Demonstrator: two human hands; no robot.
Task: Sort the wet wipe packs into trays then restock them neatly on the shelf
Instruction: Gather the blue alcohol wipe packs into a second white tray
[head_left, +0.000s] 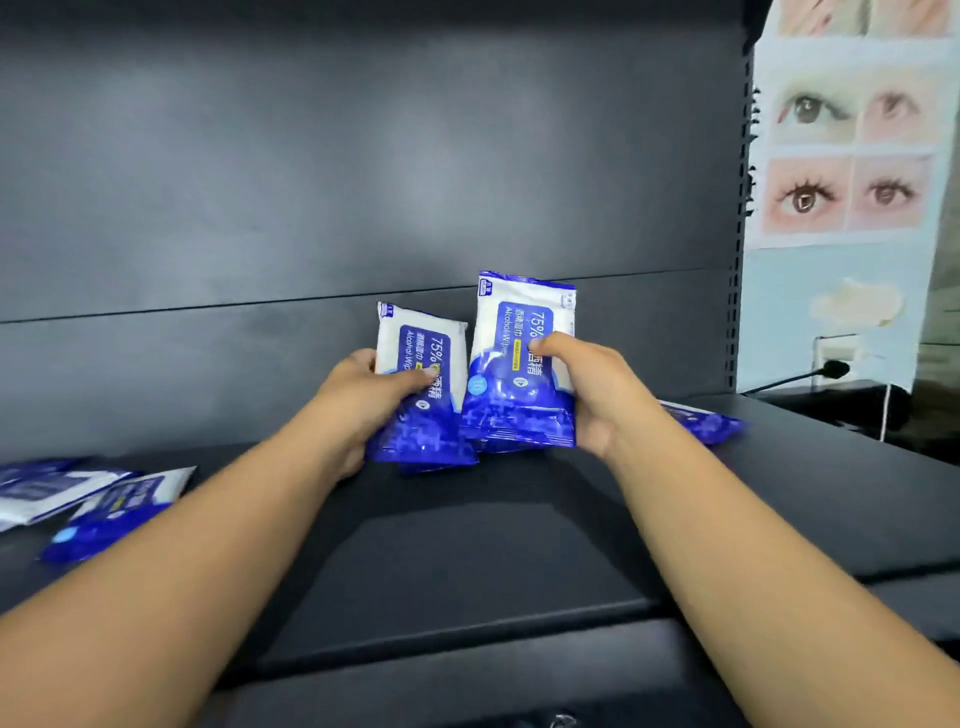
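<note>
At the far left of the dark shelf (519, 545), two wet wipe packs lay flat and overlapping: a mostly white pack (36, 488) at the frame's edge, and just right of it a blue-and-white pack (111, 514) tilted with its blue end toward the near side. Both looked blurred, so their print could not be read.

Toward the middle, the left hand (358, 405) reached in over the shelf, its grip curled round the left upright pack (421, 384), thumb pressed across the printed face and fingers behind it. That pack stood on end, leaning slightly left, its lower blue edge close to the shelf surface. A further blue edge showed beneath it, though whether that belonged to another pack could not be told.

Just beside it, nearly touching, the right upright pack (519, 364) stood a little taller, held by the right hand (597, 395), thumb on the front label and fingers wrapped behind. Its label read "75%" and "Alcohol Wipes".

Behind the right forearm, another blue pack (706, 423) lay flat on the shelf, partly hidden. At the far right, beyond the shelf upright, hung a poster of eyes (847, 156) above a wall socket (834, 358) with a black plug in it.
</note>
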